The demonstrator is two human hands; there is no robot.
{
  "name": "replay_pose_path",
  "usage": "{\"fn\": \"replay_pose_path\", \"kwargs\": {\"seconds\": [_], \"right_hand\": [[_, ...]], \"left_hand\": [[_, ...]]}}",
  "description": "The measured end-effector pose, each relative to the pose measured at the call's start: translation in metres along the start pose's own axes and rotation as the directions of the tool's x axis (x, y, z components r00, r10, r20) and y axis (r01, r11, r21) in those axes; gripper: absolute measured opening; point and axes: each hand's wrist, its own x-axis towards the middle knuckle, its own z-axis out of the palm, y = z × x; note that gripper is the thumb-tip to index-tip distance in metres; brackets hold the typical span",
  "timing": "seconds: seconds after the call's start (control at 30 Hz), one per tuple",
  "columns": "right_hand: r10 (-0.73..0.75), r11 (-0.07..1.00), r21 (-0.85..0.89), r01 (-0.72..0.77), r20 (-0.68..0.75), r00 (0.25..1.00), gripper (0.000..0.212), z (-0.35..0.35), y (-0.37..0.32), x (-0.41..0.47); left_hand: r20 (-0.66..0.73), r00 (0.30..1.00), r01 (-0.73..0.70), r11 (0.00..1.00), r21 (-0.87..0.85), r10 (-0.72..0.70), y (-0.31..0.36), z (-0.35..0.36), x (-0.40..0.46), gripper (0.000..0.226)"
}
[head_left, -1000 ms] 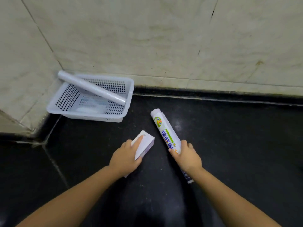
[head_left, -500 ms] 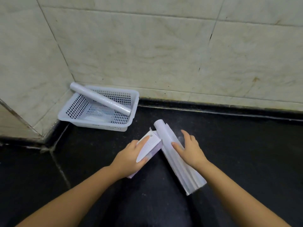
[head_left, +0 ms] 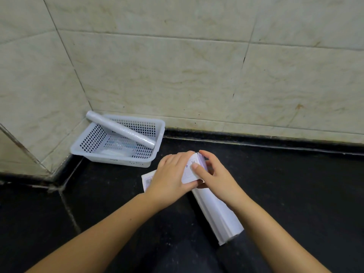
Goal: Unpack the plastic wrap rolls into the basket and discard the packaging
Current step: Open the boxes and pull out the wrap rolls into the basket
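A white perforated basket [head_left: 112, 160] sits in the corner of the tiled wall. One bare plastic wrap roll [head_left: 120, 130] lies slanted across it, its far end over the rim. My left hand [head_left: 169, 175] grips a small white box [head_left: 189, 173] around its middle; the box's barcode end [head_left: 147, 180] sticks out on the left. My right hand [head_left: 215, 174] pinches the box's right end, thumb on its face and fingers over the edge. A long roll in white packaging [head_left: 218, 213] lies on the black floor, running from under my hands toward the lower right.
The black floor [head_left: 285, 194] stretches to the right and toward me. Beige tiled walls [head_left: 197, 75] rise right behind the basket, and a black ledge runs along their base. Some clear wrapping lies on the basket's bottom.
My left hand has carried the white box rightward over the packaged roll's top end. My right hand has let go of that roll and taken the box's end. The view has tilted up.
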Motion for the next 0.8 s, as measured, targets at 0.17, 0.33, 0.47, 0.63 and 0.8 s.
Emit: {"fn": "replay_pose_path", "kwargs": {"seconds": [0.17,0.33,0.47,0.63,0.8], "right_hand": [[-0.012,0.999,-0.051,0.017,0.103,0.995,0.043,-0.038,-0.013,-0.002],[0.004,0.96,-0.274,0.048,0.184,0.983,0.051,-0.051,-0.022,-0.004],[-0.047,0.97,-0.227,0.08,0.151,0.988,0.041,-0.053,-0.025,-0.003],[-0.094,0.987,-0.12,0.105,0.099,0.991,0.035,-0.058,-0.027,-0.001],[-0.061,0.997,-0.039,0.063,0.05,0.997,0.035,-0.072,-0.021,-0.004]], "left_hand": [[0.004,0.999,-0.052,0.998,-0.037,0.053,0.004,-0.007,0.007,0.051],[0.048,0.986,-0.161,0.986,0.048,0.158,0.014,-0.011,0.014,0.051],[0.053,0.975,-0.219,0.968,0.125,0.214,0.017,-0.017,0.02,0.058],[0.073,0.98,-0.193,0.977,0.087,0.187,0.018,-0.027,0.024,0.064],[0.108,0.985,-0.134,0.991,-0.01,0.134,0.01,-0.033,0.02,0.067]]}}
